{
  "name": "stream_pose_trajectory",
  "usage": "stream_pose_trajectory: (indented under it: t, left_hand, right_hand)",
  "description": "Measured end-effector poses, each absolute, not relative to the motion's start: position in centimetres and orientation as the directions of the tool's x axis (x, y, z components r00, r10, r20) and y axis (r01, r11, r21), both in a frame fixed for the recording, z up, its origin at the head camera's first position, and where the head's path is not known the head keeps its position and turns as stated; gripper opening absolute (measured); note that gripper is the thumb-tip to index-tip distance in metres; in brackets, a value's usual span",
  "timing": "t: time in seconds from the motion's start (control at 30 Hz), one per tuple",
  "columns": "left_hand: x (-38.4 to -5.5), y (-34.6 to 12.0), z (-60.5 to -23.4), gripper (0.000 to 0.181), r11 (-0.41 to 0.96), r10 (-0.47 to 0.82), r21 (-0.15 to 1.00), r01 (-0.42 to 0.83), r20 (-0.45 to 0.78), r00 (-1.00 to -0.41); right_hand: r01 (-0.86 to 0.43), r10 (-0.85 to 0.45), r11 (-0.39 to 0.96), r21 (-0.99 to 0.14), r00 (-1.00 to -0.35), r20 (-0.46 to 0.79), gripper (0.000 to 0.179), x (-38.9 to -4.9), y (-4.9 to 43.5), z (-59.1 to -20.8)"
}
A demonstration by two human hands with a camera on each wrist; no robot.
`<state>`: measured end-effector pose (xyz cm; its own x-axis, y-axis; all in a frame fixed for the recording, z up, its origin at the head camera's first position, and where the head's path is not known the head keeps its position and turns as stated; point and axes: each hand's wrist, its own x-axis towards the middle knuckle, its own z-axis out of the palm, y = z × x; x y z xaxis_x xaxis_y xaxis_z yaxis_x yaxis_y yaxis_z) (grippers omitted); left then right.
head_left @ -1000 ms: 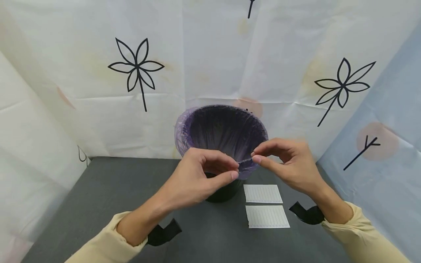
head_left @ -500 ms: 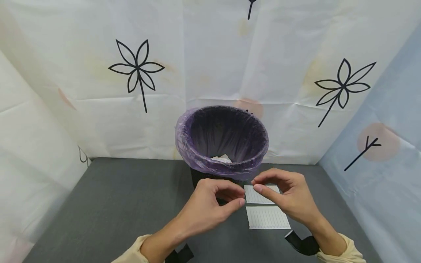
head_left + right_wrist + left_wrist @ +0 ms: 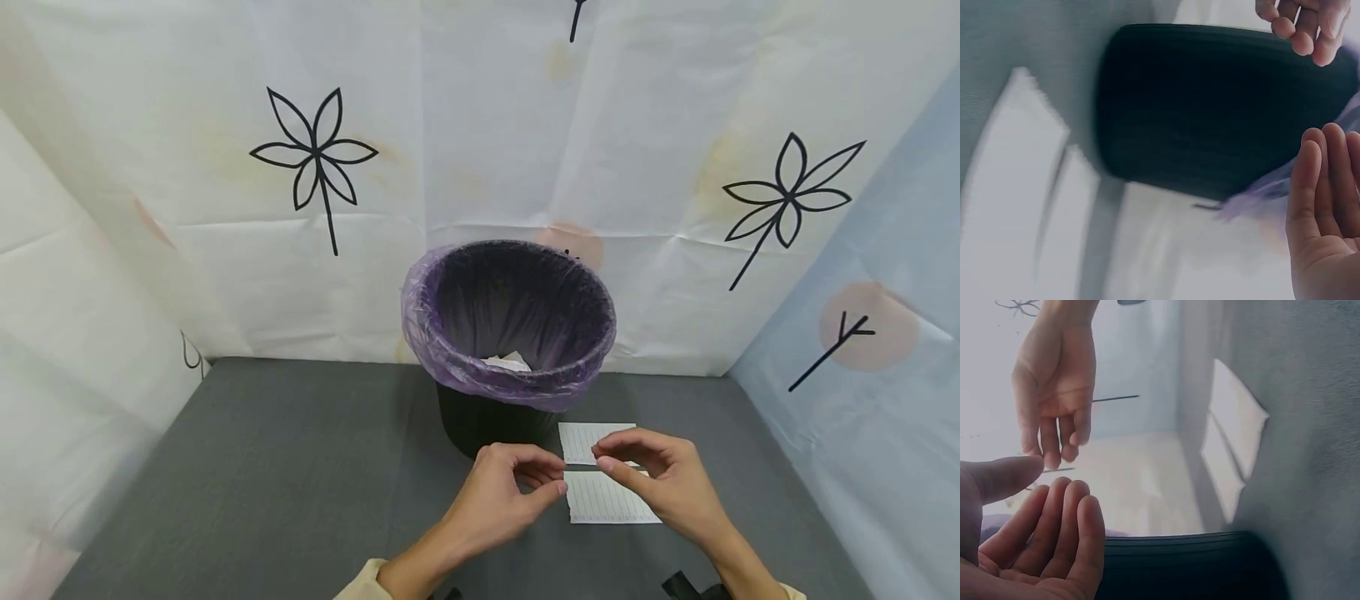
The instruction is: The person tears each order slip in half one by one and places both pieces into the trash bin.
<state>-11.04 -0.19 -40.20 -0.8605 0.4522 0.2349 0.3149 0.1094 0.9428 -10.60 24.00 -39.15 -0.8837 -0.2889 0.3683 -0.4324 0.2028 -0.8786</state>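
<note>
My left hand (image 3: 506, 496) hovers in front of the bin, fingers loosely bent with nothing between them and the thumb. To its right, my right hand (image 3: 663, 483) hangs over two lined paper pieces, also holding nothing. The far paper piece (image 3: 581, 437) and the near paper piece (image 3: 609, 502) lie flat on the table, one behind the other, partly covered by my right hand. A dark round trash bin (image 3: 480, 421) stands behind the hands. Its purple bag (image 3: 517, 387) is folded over the rim, and white paper scraps (image 3: 512, 361) lie inside.
The dark grey table (image 3: 285, 467) stretches to both sides of the bin. A white cloth backdrop (image 3: 480, 125) with black flower drawings rises behind it, and a light blue cloth (image 3: 862, 433) hangs at the right. A thin cord loop (image 3: 191, 354) shows at the back left.
Both hands have drawn back and down from over the bin's front rim toward the near side of the table. The paper scraps in the bin have come into view.
</note>
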Motion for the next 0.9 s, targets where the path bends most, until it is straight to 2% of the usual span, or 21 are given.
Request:
stream_pose_trajectory:
  t: [0.3, 0.63, 0.9]
  left_hand:
    - [-12.3, 2.5, -44.7, 0.017, 0.181, 0.402, 0.942, 0.282, 0.191, -0.896]
    - [-13.0, 5.6, -48.7, 0.029, 0.303, 0.332, 0.904, 0.301, 0.196, -0.923]
    - [-13.3, 7.4, -50.1, 0.044, 0.501, 0.289, 0.813, 0.296, 0.165, -0.943]
  right_hand:
    - [-0.328, -0.202, 0.222, -0.918, -0.937, 0.285, 0.025, -11.1, 26.6, -44.2]
    - [-0.191, -0.087, 0.425, -0.885, -0.982, 0.17, 0.039, -11.6, 29.1, -48.0]
    - [-0.068, -0.015, 0.529, -0.846, -0.997, 0.07, 0.057, -12.0, 30.1, -49.2]
